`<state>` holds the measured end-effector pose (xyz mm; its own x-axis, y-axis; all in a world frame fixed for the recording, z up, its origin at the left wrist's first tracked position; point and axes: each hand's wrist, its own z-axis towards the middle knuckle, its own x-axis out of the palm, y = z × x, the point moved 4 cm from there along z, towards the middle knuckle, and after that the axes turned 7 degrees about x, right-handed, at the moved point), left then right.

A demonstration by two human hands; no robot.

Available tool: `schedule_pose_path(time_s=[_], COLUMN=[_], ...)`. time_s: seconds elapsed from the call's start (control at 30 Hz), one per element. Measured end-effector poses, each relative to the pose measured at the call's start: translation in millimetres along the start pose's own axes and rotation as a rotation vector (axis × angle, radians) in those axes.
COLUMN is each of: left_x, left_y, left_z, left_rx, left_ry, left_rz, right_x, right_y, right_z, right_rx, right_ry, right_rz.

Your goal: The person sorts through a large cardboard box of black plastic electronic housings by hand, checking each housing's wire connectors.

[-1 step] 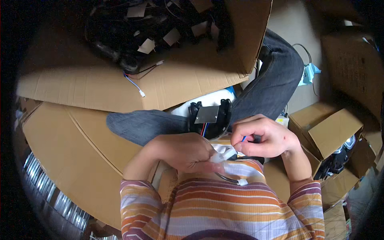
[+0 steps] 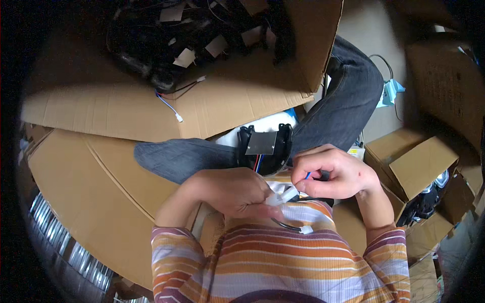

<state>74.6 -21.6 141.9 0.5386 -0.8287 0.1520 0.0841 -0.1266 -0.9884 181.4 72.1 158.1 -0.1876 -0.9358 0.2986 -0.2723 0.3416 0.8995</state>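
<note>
My left hand (image 2: 230, 192) is closed on a white plastic connector (image 2: 284, 196) in front of my belly. From the right, my right hand (image 2: 336, 171) pinches a thin blue wire (image 2: 307, 175) at the connector's end, thumb and forefinger together. Below my left fingers a dark cable ends in a small white plug (image 2: 306, 230), hanging free against the striped shirt. Just beyond my hands, between my legs, rests a black plastic housing (image 2: 283, 160) with a grey metal plate (image 2: 261, 143). Red and blue wires (image 2: 258, 164) run from it toward my left hand, which hides their far ends.
Ahead stands a large open cardboard box (image 2: 212, 113) with several black housings (image 2: 146, 50) inside; a blue wire with a white plug (image 2: 179, 118) lies over its flap. Lower left is a cardboard sheet (image 2: 101, 202). At right, an open carton (image 2: 419, 166) holds lamp parts (image 2: 427, 199).
</note>
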Motion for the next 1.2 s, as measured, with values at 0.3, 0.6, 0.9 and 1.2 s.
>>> schedule_pose_path(time_s=[0.3,0.6,0.9,1.2], left_x=[-7,-18,-17,-24], left_y=[1,7,18,18], left_z=[-3,-2,-9,-9], left_rx=[-0.121,-0.054,-0.196,-0.297], left_ry=[0.158,-0.104,-0.037,0.012], left_rz=[-0.043,-0.179,-0.171,-0.134], right_x=[2,1,1,5], right_y=[-5,-11,-13,-12], right_z=[1,5,2,1], right_rx=[-0.088,0.065,-0.011,0.058], right_ry=[-0.14,-0.468,-0.179,-0.129], right_rz=[-0.227,-0.164,-0.251,-0.304])
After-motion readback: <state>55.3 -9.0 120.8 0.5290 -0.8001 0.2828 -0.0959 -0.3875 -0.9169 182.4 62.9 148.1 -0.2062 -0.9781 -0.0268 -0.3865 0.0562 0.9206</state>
